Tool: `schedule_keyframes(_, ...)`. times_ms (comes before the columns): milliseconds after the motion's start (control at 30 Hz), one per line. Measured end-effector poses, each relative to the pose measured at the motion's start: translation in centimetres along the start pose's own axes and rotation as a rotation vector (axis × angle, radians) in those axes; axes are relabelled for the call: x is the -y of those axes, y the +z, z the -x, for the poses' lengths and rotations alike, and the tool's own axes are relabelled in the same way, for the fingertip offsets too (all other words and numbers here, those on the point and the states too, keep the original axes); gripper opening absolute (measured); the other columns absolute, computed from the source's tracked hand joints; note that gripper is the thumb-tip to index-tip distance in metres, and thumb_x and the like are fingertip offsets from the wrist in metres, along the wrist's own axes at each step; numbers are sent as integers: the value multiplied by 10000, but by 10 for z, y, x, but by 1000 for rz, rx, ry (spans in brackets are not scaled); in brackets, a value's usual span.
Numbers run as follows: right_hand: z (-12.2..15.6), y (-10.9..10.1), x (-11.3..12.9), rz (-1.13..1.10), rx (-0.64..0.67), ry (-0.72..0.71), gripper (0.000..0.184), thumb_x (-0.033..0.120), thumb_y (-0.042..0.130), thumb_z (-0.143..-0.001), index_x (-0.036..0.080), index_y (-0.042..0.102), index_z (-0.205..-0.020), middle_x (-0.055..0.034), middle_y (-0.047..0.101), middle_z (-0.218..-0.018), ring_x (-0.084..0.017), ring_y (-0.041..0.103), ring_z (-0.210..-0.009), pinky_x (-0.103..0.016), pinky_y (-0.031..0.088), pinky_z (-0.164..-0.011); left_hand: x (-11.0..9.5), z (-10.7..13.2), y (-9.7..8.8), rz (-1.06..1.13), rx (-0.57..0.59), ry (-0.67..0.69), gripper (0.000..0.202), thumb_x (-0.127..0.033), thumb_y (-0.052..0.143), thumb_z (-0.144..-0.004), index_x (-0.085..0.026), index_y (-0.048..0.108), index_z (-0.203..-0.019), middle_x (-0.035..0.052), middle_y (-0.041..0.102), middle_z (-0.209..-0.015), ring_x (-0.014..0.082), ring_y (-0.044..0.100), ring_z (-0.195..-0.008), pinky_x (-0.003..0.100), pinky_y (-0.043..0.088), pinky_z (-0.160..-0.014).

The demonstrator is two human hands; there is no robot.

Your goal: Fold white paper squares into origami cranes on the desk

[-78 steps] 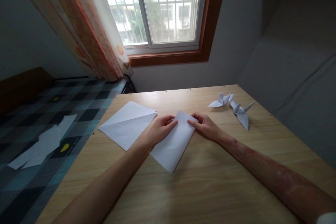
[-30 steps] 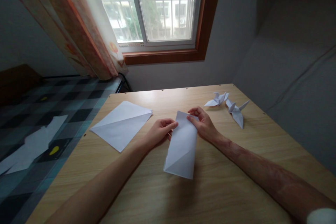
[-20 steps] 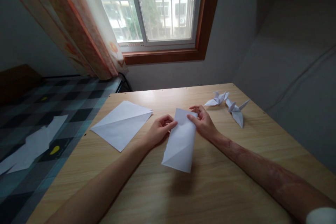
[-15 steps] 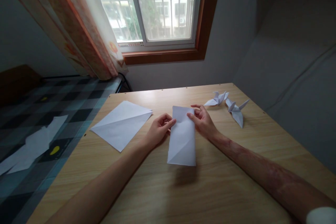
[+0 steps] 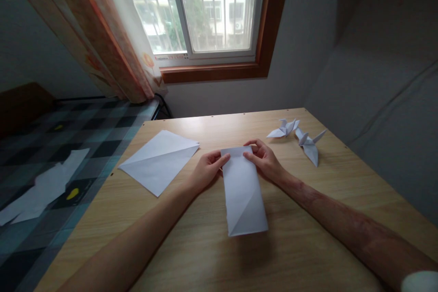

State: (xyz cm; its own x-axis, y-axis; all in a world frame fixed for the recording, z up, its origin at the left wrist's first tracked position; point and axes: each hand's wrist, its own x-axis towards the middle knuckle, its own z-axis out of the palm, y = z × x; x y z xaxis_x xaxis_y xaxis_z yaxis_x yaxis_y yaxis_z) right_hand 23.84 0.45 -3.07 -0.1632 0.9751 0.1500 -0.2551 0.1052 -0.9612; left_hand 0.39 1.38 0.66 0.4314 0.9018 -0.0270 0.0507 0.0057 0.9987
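A folded sheet of white paper (image 5: 243, 191), a narrow rectangle with a diagonal crease near its lower end, is held between my two hands over the table. My left hand (image 5: 209, 167) pinches its upper left edge, thumb on top. At the upper right corner my right hand (image 5: 263, 159) grips it the same way, with the fingers partly hidden behind the paper. The paper's lower end is raised and casts a shadow on the wood. To the left of my hands lies a larger creased white paper sheet (image 5: 159, 162), flat on the table.
Two white paper cranes (image 5: 283, 128) (image 5: 310, 146) stand at the table's far right. The wooden table (image 5: 191, 246) ends at the wall below a window (image 5: 219, 13). On the left, torn white paper (image 5: 44, 187) lies on a checked bed (image 5: 102, 121), beside a curtain (image 5: 116, 41).
The folded paper's lower end has swung toward me and slightly right, and its top edge has come a little nearer. Both hands keep their hold. The other papers and cranes stay put.
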Motion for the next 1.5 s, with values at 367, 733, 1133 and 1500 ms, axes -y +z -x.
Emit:
schedule_keyframes(367,0,-1,-2,99,-54,-34,415,530,888,-868,256,629,-1041,4,683,-875,-150,565,-662,-269,402,-551,-4,2,2,36,18,-48,520,-654,813,-873,-149,725,-788,1,637,-698,115,523,-620,229,399,-580)
schedule_keyframes(733,-2,-3,-4,185,-139,-69,361,550,873,-875,248,692,-955,-12,684,-845,-179,564,-685,-290,398,-567,7,-1,0,178,69,-50,492,-631,795,-879,-159,675,-812,-2,607,-735,129,536,-661,245,428,-626)
schedule_keyframes(1133,-2,-4,-7,190,-171,-43,372,554,885,-868,231,723,-957,-23,706,-815,-167,565,-655,-281,396,-548,-2,2,1,21,102,0,563,-691,732,-918,-174,615,-727,-10,562,-702,128,500,-655,251,459,-642)
schedule_keyframes(1500,-3,-1,-3,78,-140,-24,462,541,932,-814,262,664,-1067,7,736,-862,-161,620,-647,-273,450,-550,1,2,-1,-89,50,55,556,-679,706,-937,-175,616,-718,-14,556,-665,126,464,-625,241,414,-605)
